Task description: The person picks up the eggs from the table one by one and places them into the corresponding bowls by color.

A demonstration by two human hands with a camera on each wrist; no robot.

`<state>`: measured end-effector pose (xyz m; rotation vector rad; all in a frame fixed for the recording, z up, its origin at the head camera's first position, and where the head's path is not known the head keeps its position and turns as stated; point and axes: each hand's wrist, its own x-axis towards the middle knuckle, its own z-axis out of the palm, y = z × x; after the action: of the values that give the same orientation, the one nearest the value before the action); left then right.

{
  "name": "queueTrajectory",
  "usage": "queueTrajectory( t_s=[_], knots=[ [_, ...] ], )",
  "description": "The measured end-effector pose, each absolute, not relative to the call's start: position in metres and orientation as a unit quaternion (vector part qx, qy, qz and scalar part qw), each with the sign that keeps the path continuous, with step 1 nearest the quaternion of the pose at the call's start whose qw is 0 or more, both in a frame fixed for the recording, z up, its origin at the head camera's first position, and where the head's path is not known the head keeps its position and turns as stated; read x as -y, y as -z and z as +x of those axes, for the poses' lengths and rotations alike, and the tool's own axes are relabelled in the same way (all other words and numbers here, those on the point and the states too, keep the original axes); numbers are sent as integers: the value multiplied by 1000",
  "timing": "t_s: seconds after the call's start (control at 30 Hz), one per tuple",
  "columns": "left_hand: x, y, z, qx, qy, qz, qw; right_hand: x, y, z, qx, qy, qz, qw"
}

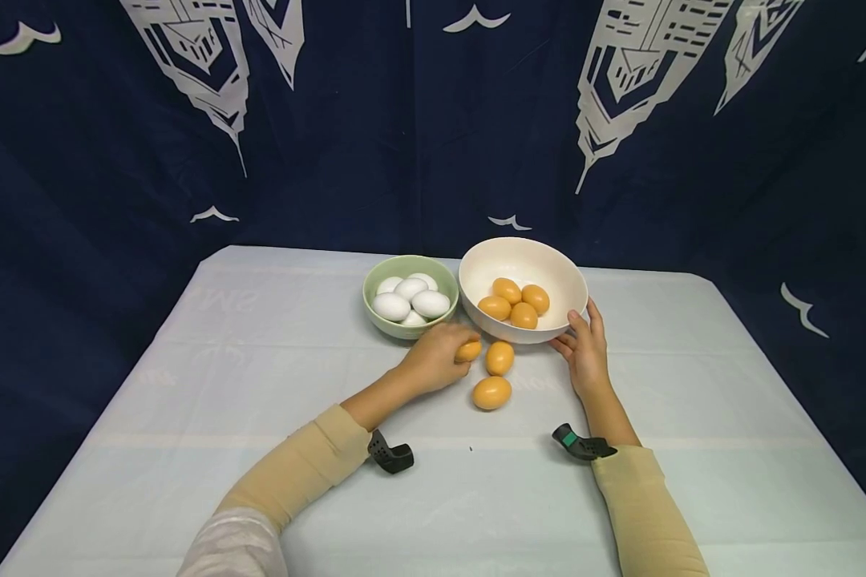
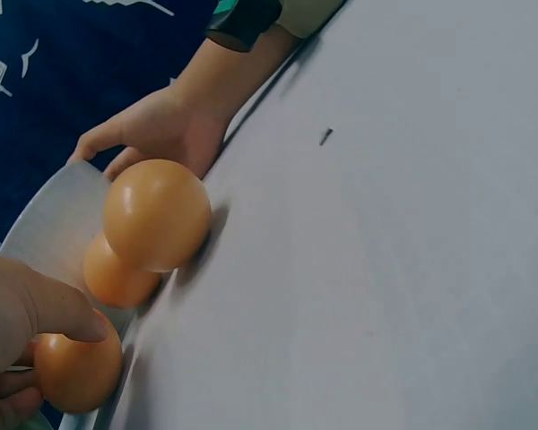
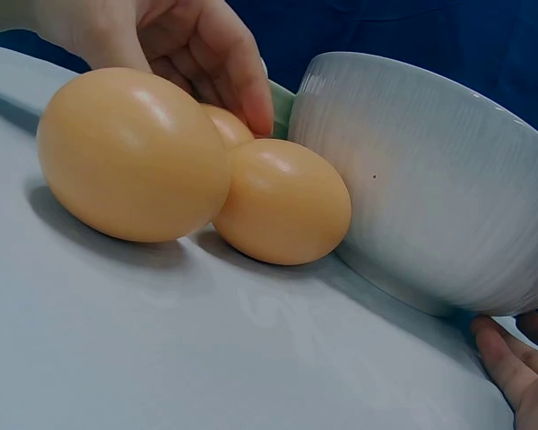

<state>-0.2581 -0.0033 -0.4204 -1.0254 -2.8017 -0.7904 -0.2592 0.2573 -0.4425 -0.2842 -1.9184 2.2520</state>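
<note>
My left hand (image 1: 436, 357) pinches a brown egg (image 2: 79, 372) between thumb and fingers, just in front of the two bowls. Two more brown eggs lie on the table beside it: one egg (image 1: 500, 358) close to the large bowl, another egg (image 1: 492, 393) nearer to me. With thumb at the rim and fingers low on the outside, my right hand (image 1: 586, 353) holds the right side of the large white bowl (image 3: 430, 188). Several brown eggs (image 1: 507, 291) sit inside that bowl. In the right wrist view the pinched egg (image 3: 226, 124) is partly hidden behind the loose ones.
Left of the white bowl stands a smaller green bowl (image 1: 375, 316) with several white eggs (image 1: 411, 288) in it. Both bowls are near the back edge of the white-covered table (image 1: 260, 385). A dark blue printed curtain (image 1: 404, 120) hangs behind.
</note>
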Motion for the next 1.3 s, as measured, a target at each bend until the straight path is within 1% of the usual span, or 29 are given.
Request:
queueTrajectory(
  t_s=[0.2, 0.73, 1.3],
  knots=[
    [8, 429, -256, 905, 260, -336, 23, -257, 442, -260, 642, -755, -100, 88],
    [13, 444, -257, 887, 308, -341, 43, -258, 444, -260, 642, -755, -105, 82],
    [18, 434, -257, 880, 328, -339, 54, -258, 444, -263, 638, -758, -106, 82]
  ],
)
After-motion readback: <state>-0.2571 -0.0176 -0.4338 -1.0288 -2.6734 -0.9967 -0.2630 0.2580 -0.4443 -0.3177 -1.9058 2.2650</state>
